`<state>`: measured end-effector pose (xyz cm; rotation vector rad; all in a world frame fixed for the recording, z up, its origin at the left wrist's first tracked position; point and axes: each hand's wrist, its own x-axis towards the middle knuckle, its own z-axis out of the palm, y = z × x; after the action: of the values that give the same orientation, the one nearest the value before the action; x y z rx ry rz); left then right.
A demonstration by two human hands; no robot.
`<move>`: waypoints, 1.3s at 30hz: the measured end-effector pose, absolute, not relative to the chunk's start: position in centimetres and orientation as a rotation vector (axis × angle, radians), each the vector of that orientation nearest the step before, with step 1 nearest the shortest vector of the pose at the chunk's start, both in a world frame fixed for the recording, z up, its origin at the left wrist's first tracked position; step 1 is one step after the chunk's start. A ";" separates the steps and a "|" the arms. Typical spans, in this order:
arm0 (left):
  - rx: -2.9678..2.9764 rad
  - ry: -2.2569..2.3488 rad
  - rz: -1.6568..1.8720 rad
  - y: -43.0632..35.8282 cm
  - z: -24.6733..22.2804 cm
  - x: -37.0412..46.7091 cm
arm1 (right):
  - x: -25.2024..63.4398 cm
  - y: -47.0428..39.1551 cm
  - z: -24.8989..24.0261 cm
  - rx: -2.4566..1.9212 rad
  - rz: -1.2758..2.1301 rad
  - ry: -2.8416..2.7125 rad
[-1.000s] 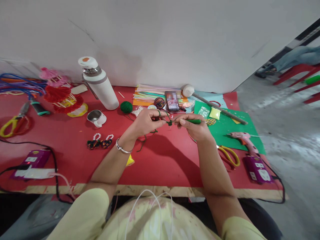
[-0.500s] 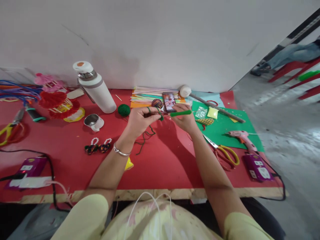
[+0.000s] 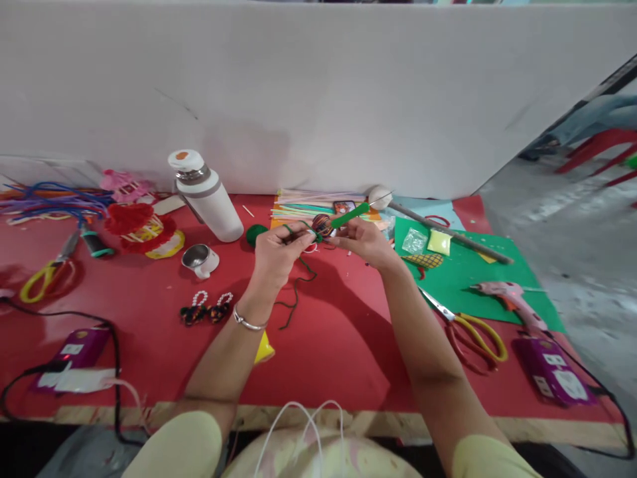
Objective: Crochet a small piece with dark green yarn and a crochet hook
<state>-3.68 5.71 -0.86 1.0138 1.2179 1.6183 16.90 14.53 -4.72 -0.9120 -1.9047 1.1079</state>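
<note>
My left hand (image 3: 281, 249) is closed, pinching a small piece of green yarn (image 3: 318, 237) between thumb and fingertips, with a strand looped over the fingers. A loose green tail (image 3: 297, 292) hangs below onto the red table. Just right of it, my right hand (image 3: 365, 240) is closed around a crochet hook with a green handle (image 3: 351, 216). Its thin metal end points up and to the right, away from the yarn. Behind my left hand sits a green yarn ball (image 3: 255, 234), partly hidden. A multicoloured yarn ball (image 3: 322, 226) lies behind the gap between the hands.
On the red table (image 3: 338, 345) stand a white flask (image 3: 212, 202) and a metal cup (image 3: 200, 260), left. Scissors (image 3: 468, 328), a pink glue gun (image 3: 512, 302) and a purple power block (image 3: 553, 372) lie right. A phone (image 3: 343, 207) and a stick (image 3: 452, 232) lie behind.
The hook has turned from nearly level to slanting, its metal end now showing at upper right. My hands are closer together. The view has shifted, so the table things appear lower.
</note>
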 end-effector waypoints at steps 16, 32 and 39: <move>1.093 1.129 1.577 4.3 0.5 -3.3 | 14.7 9.1 -0.4 -0.728 1.521 -1.475; 1.252 1.040 1.473 3.4 1.3 -4.5 | 14.9 8.3 -0.5 -0.662 1.473 -1.467; 1.242 1.070 1.431 3.7 1.2 -4.6 | 16.4 8.7 -0.2 -0.616 1.641 -1.451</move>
<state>-4.62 3.67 1.23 1.2416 1.0700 1.4311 16.43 8.66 -0.20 -0.6164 -1.4505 1.6407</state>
